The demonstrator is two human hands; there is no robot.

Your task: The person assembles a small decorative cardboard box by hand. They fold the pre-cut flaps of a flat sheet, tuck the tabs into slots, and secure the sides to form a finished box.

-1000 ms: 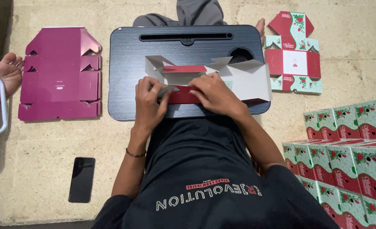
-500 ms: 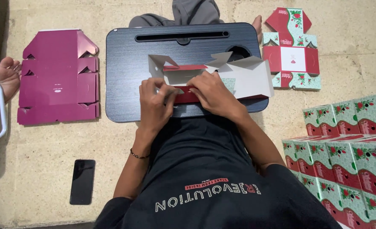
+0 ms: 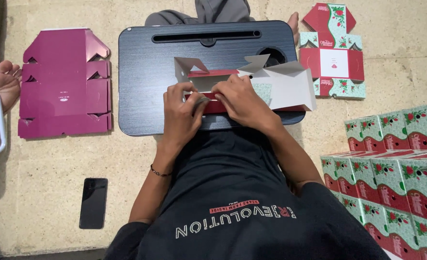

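Half-folded red and green box (image 3: 271, 84) lies on dark lap desk (image 3: 141, 72), flaps up. Left hand (image 3: 184, 113) presses front edge, fingers bent, pinching red flap. Right hand (image 3: 242, 98) touches left, fingers curled, gripping same flap. Flat purple card (image 3: 61, 82) on floor. Black phone (image 3: 93, 202) near left elbow. Finished boxes (image 3: 396, 159) stacked at right.

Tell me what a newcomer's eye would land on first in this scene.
First, the two hands, left hand and right hand, pressing on a half-folded carton with grey insides and red edges, on a dark lap tray at centre. Next, the flat magenta carton blank on the floor at left, and the stacked green-and-red floral boxes at right.
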